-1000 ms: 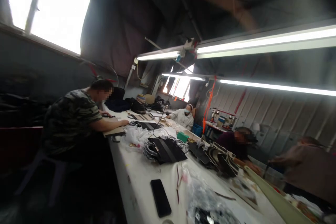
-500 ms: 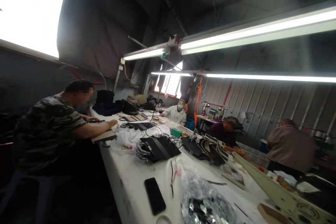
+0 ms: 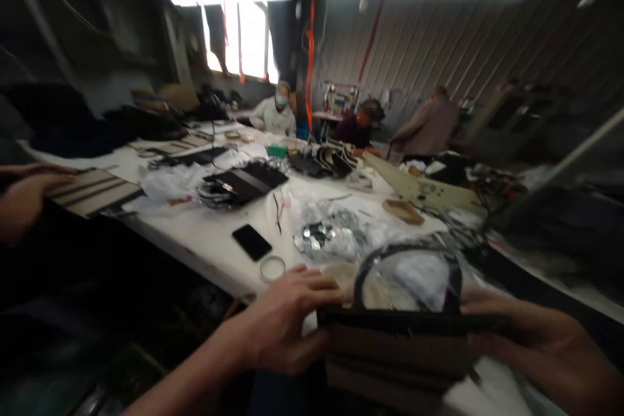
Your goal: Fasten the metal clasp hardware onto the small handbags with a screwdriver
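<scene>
A dark handbag panel [image 3: 400, 344] with brownish bands and a black arched handle [image 3: 454, 283] is held up low in the view. My left hand [image 3: 287, 322] grips its left end, thumb below and fingers on top. At the opposite end my right hand [image 3: 541, 338] is closed on the edge, slightly blurred. Behind the handle lie clear plastic wrap and a bag of shiny metal parts [image 3: 319, 234]. A black phone [image 3: 251, 242] and a roll of tape [image 3: 272, 268] rest on the table just beyond my left hand.
Along the white table [image 3: 190, 244] lie black bag panels with wrapped handles [image 3: 244, 183], a green box [image 3: 277, 151] and a brown tray [image 3: 402, 211]. A co-worker's hands [image 3: 29, 198] hold a striped panel at left. Several other people sit or stand farther back.
The view has swung down and to the right. Both my hands and the handbag panel they hold are now in sight; neither showed before.
</scene>
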The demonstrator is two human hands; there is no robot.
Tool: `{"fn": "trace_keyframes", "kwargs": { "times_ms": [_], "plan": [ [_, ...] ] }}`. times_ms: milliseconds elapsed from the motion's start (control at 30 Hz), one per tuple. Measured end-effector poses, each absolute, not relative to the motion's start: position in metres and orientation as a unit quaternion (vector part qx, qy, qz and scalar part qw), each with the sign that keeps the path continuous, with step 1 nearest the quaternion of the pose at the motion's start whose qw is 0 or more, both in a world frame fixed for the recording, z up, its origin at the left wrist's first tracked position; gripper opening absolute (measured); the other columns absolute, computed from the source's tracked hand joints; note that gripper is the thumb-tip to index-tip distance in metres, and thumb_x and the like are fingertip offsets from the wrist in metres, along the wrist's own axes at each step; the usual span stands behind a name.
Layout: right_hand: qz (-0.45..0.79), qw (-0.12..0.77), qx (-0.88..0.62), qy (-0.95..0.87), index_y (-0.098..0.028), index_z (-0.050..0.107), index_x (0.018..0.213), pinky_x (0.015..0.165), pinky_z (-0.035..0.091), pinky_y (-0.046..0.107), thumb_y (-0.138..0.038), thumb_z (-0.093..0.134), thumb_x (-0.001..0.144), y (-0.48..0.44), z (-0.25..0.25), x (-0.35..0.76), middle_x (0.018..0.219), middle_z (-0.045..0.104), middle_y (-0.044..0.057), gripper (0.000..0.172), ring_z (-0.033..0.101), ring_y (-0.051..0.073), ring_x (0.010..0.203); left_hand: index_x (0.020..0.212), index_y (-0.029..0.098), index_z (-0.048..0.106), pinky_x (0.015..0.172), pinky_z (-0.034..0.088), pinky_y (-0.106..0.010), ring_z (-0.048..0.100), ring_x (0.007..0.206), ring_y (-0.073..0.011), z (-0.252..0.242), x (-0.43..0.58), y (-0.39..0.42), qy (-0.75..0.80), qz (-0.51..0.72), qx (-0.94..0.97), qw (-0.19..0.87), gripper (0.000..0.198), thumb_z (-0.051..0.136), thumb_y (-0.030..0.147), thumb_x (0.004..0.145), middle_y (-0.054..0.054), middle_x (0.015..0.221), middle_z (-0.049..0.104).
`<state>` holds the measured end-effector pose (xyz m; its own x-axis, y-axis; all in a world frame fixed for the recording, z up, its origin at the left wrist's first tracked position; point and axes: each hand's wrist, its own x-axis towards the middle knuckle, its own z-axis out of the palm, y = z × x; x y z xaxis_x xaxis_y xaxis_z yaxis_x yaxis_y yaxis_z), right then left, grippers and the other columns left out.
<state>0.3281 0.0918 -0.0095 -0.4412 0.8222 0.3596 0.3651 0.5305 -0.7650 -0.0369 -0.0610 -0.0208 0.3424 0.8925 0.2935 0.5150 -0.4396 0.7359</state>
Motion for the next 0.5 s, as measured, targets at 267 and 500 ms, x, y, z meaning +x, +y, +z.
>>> {"fn": "trace_keyframes", "kwargs": {
  "times_ms": [267,500],
  "plan": [
    [0.418,0.308,-0.419,-0.745,-0.025,0.091,0.089,0.073,0.066,0.027,-0.041,0.098,0.080,0.042,-0.047,0.343,0.093,0.081,0.011,0.020,0.078,0.026,0.086,0.108,0.022,0.074,0.115,0.044,-0.048,0.067,0.106,-0.0239,-0.047,-0.036,-0.082,0.417,0.298,0.822,0.248,0.017,0.057,0.023,0.106,-0.006,0.102,0.077],
    [0.494,0.253,-0.476,-0.682,-0.024,0.089,0.097,0.078,0.066,0.032,-0.051,0.101,0.074,0.076,-0.061,0.323,0.104,0.084,0.010,0.038,0.076,0.029,0.094,0.098,0.016,0.076,0.077,0.050,-0.027,0.068,0.086,-0.0167,-0.082,-0.038,-0.044,0.489,0.343,0.682,0.421,0.023,0.060,0.031,0.105,-0.004,0.094,0.076]
  ]
}}
